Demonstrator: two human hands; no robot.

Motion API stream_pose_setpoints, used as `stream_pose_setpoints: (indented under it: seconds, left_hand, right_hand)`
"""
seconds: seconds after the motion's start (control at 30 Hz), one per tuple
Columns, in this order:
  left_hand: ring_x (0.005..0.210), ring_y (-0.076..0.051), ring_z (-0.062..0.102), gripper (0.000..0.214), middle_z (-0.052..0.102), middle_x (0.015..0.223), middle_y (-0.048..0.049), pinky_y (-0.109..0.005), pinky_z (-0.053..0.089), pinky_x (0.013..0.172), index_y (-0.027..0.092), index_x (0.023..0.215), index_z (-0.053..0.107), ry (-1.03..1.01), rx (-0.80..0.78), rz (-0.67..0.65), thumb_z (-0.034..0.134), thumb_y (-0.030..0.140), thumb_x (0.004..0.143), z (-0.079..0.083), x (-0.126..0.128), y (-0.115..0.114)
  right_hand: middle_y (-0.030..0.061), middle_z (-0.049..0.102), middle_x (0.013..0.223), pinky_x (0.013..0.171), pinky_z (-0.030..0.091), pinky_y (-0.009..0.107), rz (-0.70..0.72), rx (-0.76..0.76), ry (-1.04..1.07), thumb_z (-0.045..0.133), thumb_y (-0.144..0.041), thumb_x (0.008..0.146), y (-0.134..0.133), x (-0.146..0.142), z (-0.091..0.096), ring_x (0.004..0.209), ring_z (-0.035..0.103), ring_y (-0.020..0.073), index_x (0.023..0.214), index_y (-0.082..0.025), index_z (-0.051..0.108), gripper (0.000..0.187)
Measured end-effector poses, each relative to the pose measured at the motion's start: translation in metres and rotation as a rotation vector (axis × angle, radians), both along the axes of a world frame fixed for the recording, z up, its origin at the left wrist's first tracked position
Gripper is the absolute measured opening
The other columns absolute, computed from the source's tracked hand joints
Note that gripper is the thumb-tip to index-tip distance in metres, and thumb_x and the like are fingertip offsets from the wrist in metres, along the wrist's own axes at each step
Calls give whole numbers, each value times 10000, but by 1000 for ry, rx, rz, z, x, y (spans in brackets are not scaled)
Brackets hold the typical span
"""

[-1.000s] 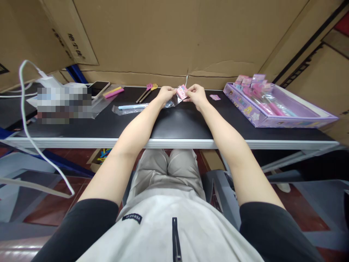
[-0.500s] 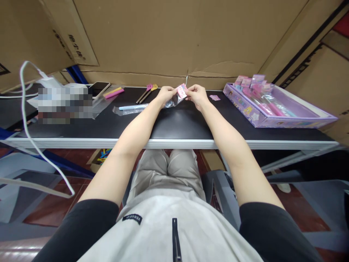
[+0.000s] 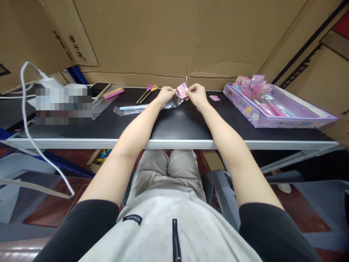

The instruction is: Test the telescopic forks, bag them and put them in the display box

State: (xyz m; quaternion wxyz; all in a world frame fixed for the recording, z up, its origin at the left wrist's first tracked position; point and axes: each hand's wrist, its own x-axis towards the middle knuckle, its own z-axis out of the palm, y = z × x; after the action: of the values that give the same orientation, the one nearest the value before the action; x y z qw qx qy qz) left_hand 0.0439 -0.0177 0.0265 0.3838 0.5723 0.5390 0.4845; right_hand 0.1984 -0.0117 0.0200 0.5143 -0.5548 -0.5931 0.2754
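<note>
Both my hands are raised near the far edge of the black table. My left hand [image 3: 166, 96] is closed on a clear plastic bag [image 3: 178, 99] at its upper end. Inside the bag lies a light-blue stick [image 3: 133, 107], reaching out to the left past my wrist. My right hand [image 3: 198, 95] pinches a small pink printed card [image 3: 182, 90] at the bag's mouth. My left fingertips meet the card's other edge. Part of the bag and whatever is at the stick's far end are hidden by my left hand.
A purple display box [image 3: 255, 118] with several bagged pink and blue sticks stands at the right. Another small card [image 3: 215, 98] lies beside my right hand. Pink and yellow claw-ended sticks [image 3: 147, 94], a phone [image 3: 99, 88] and a white cable [image 3: 24, 109] are on the left.
The pink card has tilted slightly between my fingers and now shows more of its pink face. My hands and the bag have hardly moved.
</note>
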Motion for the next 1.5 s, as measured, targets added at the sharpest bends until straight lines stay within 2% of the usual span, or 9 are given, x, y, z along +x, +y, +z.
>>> stream_pose_setpoints:
  seconds: [0.1, 0.3, 0.43, 0.6, 0.8, 0.9, 1.03, 1.27, 1.5]
  left_hand:
    - [808, -188, 666, 409, 678, 717, -28, -322, 522, 901, 212, 626, 548, -6, 2, -6, 658, 94, 1002, -1, -1, 1]
    - [820, -192, 682, 370, 685, 731, -20, -339, 535, 913, 215, 650, 536, -45, -7, -1, 684, 91, 966, -1, -1, 4]
    - [811, -184, 670, 369, 646, 692, -7, -323, 540, 891, 212, 656, 538, -61, -12, 17, 653, 94, 987, 0, -1, 2]
    - [917, -225, 722, 303, 708, 751, -46, -340, 547, 917, 211, 669, 567, -38, 1, -15, 659, 97, 935, -1, -2, 4]
    - [923, -231, 721, 155, 726, 784, -46, -359, 550, 954, 192, 732, 670, -62, 9, -137, 688, 103, 857, -10, -5, 17]
    - [806, -197, 670, 189, 669, 711, -15, -345, 541, 934, 184, 690, 646, -85, 27, -152, 688, 55, 821, -14, -4, 22]
    - [686, -153, 593, 285, 643, 673, 4, -321, 528, 897, 182, 635, 616, -117, 64, -149, 650, 13, 862, -15, -3, 23]
    - [677, -135, 580, 352, 627, 651, 15, -280, 521, 879, 180, 626, 600, -162, 72, -136, 582, -39, 902, -9, 0, 16]
    - [723, -148, 630, 344, 634, 665, 12, -277, 541, 872, 184, 648, 585, -194, 47, -75, 581, -81, 866, -1, 3, 6]
  right_hand:
    - [-19, 618, 745, 861, 657, 363, 48, 17, 14, 886, -153, 858, -3, 3, 0, 794, 713, 188, 776, -238, 533, 373]
    - [-21, 626, 727, 817, 665, 338, 119, 50, 93, 901, -164, 834, -5, 9, -3, 770, 674, 160, 739, -225, 554, 365]
    - [-13, 649, 757, 827, 664, 322, 129, 31, 96, 910, -147, 808, -12, 7, 1, 792, 671, 154, 743, -216, 570, 353]
    - [-6, 647, 776, 886, 650, 333, 117, 36, 84, 872, -113, 846, -19, 8, 6, 823, 670, 156, 739, -217, 562, 344]
    - [-18, 646, 781, 914, 674, 405, 136, 91, 68, 926, -230, 838, 5, 12, -5, 856, 702, 187, 775, -233, 549, 383]
    - [-12, 627, 738, 923, 681, 451, 124, 106, 46, 938, -234, 824, 24, 15, -13, 859, 716, 216, 771, -240, 538, 404]
    - [4, 635, 734, 943, 674, 496, 128, 135, -9, 926, -256, 845, 36, 19, -19, 905, 735, 257, 805, -248, 561, 367]
    - [21, 664, 769, 892, 668, 458, 143, 154, -36, 944, -393, 842, 29, 19, -15, 916, 742, 261, 867, -249, 588, 384]
    - [2, 622, 757, 860, 646, 383, 159, 112, -12, 997, -356, 785, 21, 16, -10, 902, 696, 229, 827, -250, 550, 462]
